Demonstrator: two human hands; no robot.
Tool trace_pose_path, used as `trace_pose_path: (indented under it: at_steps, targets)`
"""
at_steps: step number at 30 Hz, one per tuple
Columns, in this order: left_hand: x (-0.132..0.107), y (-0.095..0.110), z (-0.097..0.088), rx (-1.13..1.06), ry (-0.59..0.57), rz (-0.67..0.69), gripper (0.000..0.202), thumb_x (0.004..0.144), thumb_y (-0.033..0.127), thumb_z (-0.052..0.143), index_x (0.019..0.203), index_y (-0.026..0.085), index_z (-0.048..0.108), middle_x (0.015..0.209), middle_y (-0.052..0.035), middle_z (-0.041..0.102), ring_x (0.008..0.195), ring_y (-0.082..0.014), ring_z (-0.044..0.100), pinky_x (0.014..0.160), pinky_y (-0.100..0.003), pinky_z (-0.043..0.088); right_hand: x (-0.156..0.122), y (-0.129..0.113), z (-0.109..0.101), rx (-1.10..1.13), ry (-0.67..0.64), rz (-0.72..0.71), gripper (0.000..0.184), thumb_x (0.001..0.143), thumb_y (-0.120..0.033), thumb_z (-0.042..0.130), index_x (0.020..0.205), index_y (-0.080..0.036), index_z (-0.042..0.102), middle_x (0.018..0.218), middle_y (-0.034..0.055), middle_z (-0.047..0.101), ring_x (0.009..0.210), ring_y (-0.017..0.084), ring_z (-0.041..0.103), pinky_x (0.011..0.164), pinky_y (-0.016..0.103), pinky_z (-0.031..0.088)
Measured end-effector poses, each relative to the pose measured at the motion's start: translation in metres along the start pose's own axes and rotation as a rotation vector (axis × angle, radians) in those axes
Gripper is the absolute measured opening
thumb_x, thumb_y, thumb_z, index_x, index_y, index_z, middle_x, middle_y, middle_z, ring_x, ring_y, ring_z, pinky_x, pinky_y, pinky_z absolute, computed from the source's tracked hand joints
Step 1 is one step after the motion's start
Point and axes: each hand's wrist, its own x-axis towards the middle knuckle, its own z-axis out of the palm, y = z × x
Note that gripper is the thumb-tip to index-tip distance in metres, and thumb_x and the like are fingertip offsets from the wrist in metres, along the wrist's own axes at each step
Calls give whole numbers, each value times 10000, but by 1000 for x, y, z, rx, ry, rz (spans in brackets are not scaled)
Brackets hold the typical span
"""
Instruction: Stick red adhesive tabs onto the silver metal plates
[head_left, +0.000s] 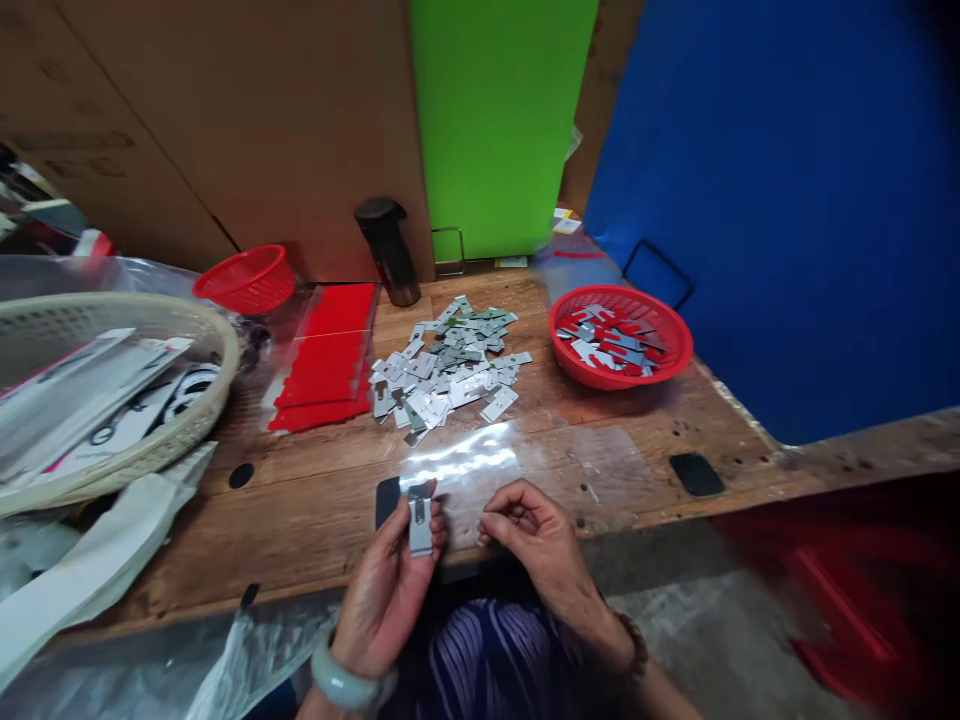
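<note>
At the counter's (315, 520) near edge, the left hand (386, 590) pinches a small metal plate (420, 520) upright. The right hand (536, 540), at its 3 o'clock, is curled, perhaps on a clear sleeve (469, 465). Bagging seems underway; next calls for opening the sleeve's mouth. Loose plates (446, 365) lie at 12 o'clock.

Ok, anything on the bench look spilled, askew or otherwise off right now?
Nothing looks damaged. The metal plates lie in a loose, scattered heap on the table rather than in the red basket, which holds only a few. The left hand holds one plate upright; the right hand is curled beside it.
</note>
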Motion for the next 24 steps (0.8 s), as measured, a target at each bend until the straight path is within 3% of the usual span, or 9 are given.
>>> trace_pose_path:
  at_steps: [6,11,15,20,22,24]
  targets:
    - [2,2,0,6,14,-18,285,915,113,333,969,71,610,767,-85,608,626,-111,596,594,-237,548,-30,8,-24,108,-40,133,241,693,-346,710,756,-172,555,697,5,652,653,119,630,675,256,490]
    - [-3,3,7,15,68,-23,310,921,115,311,982,68,611,762,-79,601,613,-102,590,573,-222,553,-51,29,-51,49,-6,218,269,624,-359,754,683,-141,608,551,-16,613,503,95,577,558,221,455]
    - [-6,1,10,23,53,-9,308,921,131,323,992,69,616,777,-88,603,613,-103,585,558,-222,551,-59,47,-75,-3,138,245,392,682,-514,666,604,-171,492,439,-62,501,378,62,437,428,195,365]
    - [-7,-2,7,22,36,-10,310,919,135,332,1026,81,618,776,-86,602,618,-109,582,556,-237,554,-61,80,-110,14,353,308,466,756,-626,505,595,-204,392,369,-130,234,308,37,178,334,185,204]
    - [-8,-2,6,7,62,-17,304,917,134,337,1029,77,615,775,-84,603,623,-109,587,563,-235,558,-59,97,-127,-66,444,283,465,762,-624,486,592,-202,393,387,-119,266,322,43,215,342,184,219]
    - [-9,-1,6,-3,81,-32,310,921,140,331,1044,77,608,771,-81,604,623,-105,592,570,-231,562,-59,114,-143,-103,503,249,426,719,-563,584,602,-189,414,450,-91,380,377,50,326,383,183,286]
